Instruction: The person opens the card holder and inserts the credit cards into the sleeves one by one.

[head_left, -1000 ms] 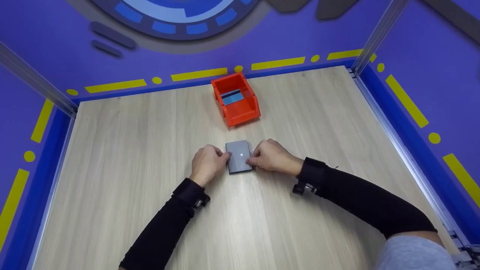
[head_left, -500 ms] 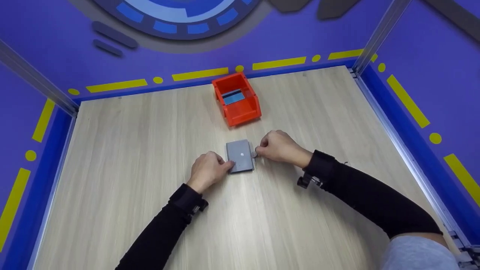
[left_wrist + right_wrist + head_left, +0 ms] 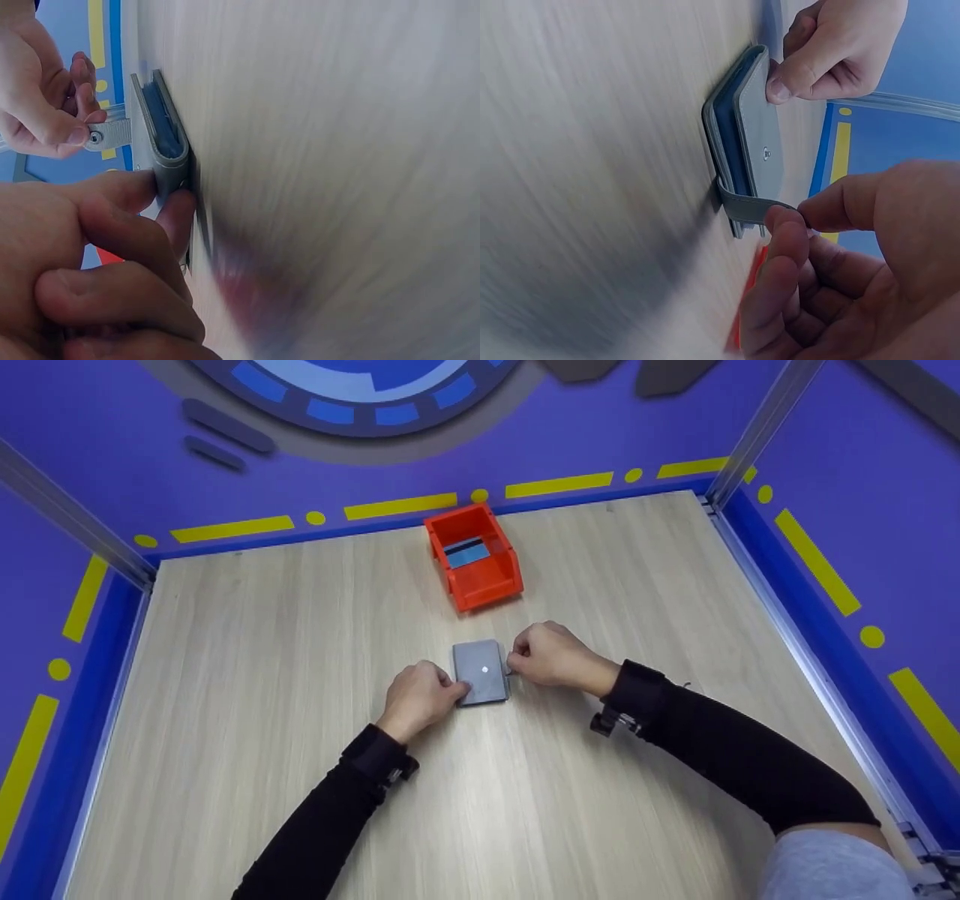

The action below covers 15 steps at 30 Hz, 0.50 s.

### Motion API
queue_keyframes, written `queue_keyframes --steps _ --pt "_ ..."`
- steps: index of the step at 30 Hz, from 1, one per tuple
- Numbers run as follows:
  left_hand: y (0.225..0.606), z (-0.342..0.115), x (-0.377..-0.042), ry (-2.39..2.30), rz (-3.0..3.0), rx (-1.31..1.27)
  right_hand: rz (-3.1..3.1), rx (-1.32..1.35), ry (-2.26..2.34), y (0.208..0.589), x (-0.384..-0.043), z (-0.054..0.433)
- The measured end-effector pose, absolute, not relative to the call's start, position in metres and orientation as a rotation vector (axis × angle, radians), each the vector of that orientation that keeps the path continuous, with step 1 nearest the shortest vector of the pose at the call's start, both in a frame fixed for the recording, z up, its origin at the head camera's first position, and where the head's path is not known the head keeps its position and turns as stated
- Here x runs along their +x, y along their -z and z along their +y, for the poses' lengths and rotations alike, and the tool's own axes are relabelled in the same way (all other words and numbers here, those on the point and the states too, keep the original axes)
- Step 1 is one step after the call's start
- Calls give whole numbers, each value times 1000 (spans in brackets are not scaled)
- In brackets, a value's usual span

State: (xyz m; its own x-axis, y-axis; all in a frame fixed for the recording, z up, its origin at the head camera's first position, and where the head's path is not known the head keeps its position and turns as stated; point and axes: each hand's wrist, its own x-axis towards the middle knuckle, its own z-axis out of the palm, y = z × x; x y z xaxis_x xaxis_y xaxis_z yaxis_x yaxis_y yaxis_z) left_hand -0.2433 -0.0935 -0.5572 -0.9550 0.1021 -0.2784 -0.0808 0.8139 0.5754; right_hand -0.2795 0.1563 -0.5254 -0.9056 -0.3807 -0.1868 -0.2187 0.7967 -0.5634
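Note:
A grey card wallet [image 3: 478, 664] lies closed on the table, a small metal stud on its cover. My left hand [image 3: 421, 699] pinches its left, folded edge near the lower corner, thumb on the cover [image 3: 771, 142]. At the opposite side my right hand [image 3: 555, 658] pinches the free end of the wallet's strap [image 3: 746, 205] between thumb and fingers. The strap bends up from the wallet's open side, away from the cover. In the left wrist view a round snap [image 3: 96, 137] shows at the strap's tip. Dark blue inner leaves [image 3: 731, 124] show between the covers.
Beyond the wallet an orange-red open-front bin [image 3: 489, 594] stands near the back wall. Inside it lies a light blue card [image 3: 466, 553] with a black stripe. Purple panels with yellow markings [image 3: 557, 487] enclose the wood-grain table [image 3: 262, 660].
My right hand has gone from the wallet's right edge outward to the strap, then slightly back toward the wallet. The left hand has slid down the left edge.

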Motion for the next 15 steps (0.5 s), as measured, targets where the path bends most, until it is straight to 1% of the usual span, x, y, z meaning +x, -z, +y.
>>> queue_keyframes --steps 6,15 --pt "557 -93 -244 -861 2710 22 2675 -502 737 521 -281 144" --pt "555 -93 -244 -852 2725 31 2711 -622 448 522 -283 115"
